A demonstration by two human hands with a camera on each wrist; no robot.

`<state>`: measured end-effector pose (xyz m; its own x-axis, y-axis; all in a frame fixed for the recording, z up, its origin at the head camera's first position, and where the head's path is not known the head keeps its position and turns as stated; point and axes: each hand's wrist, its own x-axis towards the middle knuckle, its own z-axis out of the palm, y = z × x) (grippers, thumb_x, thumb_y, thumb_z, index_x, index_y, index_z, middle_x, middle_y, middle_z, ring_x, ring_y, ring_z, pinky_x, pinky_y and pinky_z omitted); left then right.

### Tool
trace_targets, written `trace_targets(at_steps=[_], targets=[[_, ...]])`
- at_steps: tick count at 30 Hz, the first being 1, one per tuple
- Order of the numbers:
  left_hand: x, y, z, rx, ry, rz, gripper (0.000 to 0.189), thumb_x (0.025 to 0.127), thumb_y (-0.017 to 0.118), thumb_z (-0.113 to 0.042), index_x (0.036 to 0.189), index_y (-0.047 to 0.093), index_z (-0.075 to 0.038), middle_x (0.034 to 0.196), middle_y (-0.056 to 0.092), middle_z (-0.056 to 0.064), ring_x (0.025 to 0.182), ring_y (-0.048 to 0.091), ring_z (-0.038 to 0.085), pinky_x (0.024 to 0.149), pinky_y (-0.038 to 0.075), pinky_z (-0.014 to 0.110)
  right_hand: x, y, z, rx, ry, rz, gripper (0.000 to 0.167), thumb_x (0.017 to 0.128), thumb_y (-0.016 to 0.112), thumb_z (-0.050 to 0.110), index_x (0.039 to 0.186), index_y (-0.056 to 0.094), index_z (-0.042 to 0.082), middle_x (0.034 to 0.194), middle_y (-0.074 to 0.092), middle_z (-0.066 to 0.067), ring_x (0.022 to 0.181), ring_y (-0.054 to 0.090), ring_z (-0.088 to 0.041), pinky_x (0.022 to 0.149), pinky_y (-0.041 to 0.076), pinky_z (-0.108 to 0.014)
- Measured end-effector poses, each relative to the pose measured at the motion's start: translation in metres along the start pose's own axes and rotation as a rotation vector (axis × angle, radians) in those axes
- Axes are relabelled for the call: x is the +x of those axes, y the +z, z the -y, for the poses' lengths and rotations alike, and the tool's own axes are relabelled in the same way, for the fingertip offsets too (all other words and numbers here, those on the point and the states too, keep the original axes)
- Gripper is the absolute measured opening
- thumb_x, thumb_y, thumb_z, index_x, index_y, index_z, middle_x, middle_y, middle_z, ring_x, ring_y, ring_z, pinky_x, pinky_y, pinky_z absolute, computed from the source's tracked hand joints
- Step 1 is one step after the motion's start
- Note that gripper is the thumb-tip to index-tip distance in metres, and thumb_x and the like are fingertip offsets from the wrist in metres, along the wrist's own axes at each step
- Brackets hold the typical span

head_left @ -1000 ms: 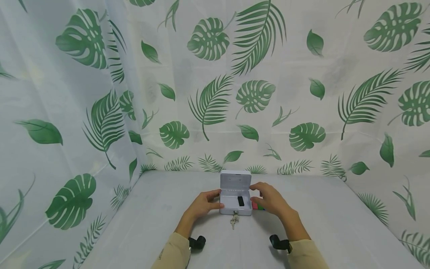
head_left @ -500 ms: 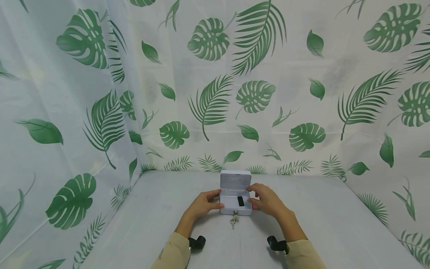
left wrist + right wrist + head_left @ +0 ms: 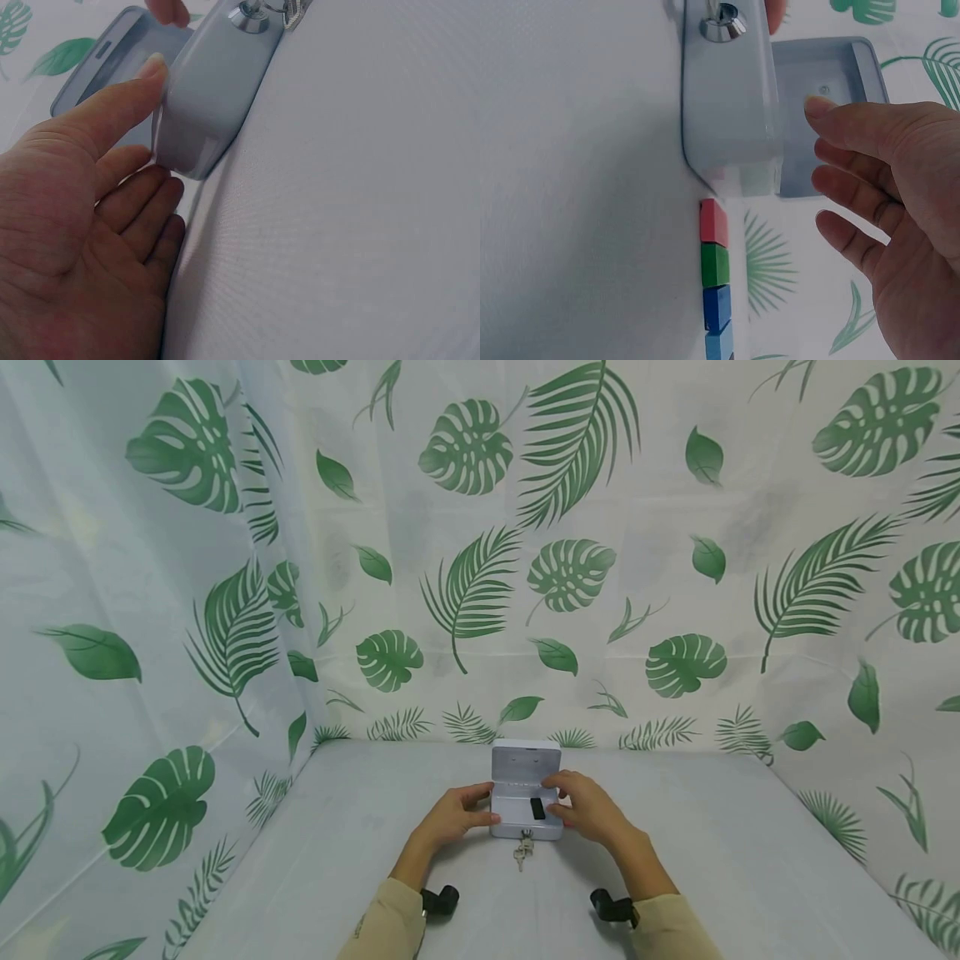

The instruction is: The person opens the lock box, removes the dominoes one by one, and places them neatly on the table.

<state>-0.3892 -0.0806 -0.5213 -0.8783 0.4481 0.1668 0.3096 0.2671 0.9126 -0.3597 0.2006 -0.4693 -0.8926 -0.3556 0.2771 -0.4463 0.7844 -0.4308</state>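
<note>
A pale grey cash box (image 3: 513, 832) stands on the table with its lid (image 3: 517, 764) raised at the back. My left hand (image 3: 446, 818) holds the box's left side, thumb on the rim (image 3: 160, 69) and index finger against the outer wall. A small black rectangular block (image 3: 537, 808) lies inside, towards the right. Over the box's right side hovers my right hand (image 3: 588, 810), its fingers loosely bent with nothing visible between them. Keys (image 3: 521, 855) hang from the front lock (image 3: 723, 24).
A row of coloured blocks lies right of the box: red (image 3: 713, 222), green (image 3: 715, 265), blue (image 3: 717, 308) and light blue (image 3: 719, 343). White table cover (image 3: 375, 793) surrounds the box. A leaf-patterned curtain (image 3: 480, 610) closes off the back and sides.
My right hand has moved left, from beside the box's right wall to over its interior. The left hand, the box and the black block have stayed put.
</note>
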Motion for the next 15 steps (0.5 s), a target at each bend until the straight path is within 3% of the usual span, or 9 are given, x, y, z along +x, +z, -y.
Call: trace_targets(at_steps=[7, 15], targets=[[0.001, 0.0, 0.001, 0.02, -0.009, 0.005, 0.067, 0.091, 0.083, -0.025, 0.149, 0.056, -0.007, 0.152, 0.058, 0.013, 0.146, 0.049, 0.035, 0.121, 0.037, 0.057, 0.001, 0.005, 0.001, -0.004, -0.043, -0.012, 0.034, 0.089, 0.08, 0.005, 0.122, 0.071, 0.001, 0.12, 0.072, -0.013, 0.099, 0.067, -0.026, 0.086, 0.058, -0.044], [0.001, 0.0, 0.0, 0.013, 0.002, 0.001, 0.066, 0.091, 0.083, -0.025, 0.149, 0.057, -0.006, 0.152, 0.058, 0.013, 0.146, 0.05, 0.036, 0.122, 0.037, 0.057, 0.002, 0.013, 0.003, -0.017, -0.031, -0.022, 0.035, 0.088, 0.081, 0.004, 0.121, 0.072, 0.0, 0.12, 0.072, -0.012, 0.101, 0.069, -0.029, 0.087, 0.058, -0.047]])
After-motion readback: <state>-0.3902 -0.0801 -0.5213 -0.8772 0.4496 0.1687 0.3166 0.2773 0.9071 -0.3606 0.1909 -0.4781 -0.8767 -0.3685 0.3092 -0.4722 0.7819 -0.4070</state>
